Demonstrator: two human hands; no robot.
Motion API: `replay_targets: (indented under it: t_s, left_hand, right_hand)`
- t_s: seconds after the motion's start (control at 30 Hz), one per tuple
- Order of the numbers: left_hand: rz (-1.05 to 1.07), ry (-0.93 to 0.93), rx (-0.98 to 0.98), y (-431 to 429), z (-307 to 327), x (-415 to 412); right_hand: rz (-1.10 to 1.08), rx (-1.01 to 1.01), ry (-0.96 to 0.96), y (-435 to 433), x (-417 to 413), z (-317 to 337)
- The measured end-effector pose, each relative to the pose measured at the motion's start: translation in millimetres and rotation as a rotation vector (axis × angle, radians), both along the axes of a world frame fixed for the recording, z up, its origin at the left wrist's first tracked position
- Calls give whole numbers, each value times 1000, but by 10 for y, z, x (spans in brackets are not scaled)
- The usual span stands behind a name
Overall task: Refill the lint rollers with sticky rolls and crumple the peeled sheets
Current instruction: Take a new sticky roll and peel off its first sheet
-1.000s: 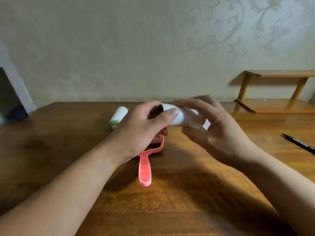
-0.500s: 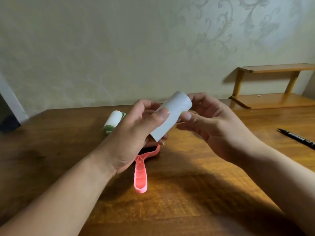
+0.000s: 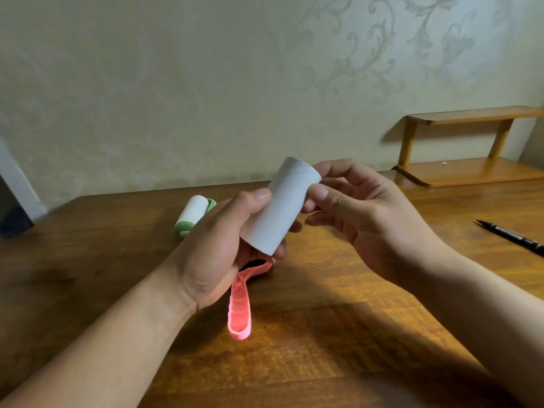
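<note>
Roll in hand: a white cylindrical sticky roll (image 3: 282,206), smooth and plain, held above the table, tilted with its upper end to the right and its lower end toward the person.
Grip: the left hand (image 3: 217,248) holds its lower half with the thumb on its side; the right hand (image 3: 362,213) pinches its upper end.
Pink roller: a pink plastic lint roller (image 3: 240,307) lies flat on the wooden table (image 3: 338,348), handle toward the person, head hidden under the left hand.
Green roller: a green plastic lint roller (image 3: 195,214) carrying a white roll lies on the table beyond the left hand.
</note>
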State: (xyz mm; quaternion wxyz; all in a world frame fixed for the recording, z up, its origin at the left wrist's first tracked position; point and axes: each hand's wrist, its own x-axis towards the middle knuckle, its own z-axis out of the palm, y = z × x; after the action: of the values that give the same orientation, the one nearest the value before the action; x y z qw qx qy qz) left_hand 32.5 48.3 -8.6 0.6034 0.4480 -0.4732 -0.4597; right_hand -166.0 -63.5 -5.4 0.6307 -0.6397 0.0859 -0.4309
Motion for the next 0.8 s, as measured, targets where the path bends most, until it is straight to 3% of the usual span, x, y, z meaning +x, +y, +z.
replay_targets:
  t_s: [0.8]
  left_hand:
    - [44,-124,-43,36,29,-34]
  right_hand:
    - [60,49,35,76,-16,43]
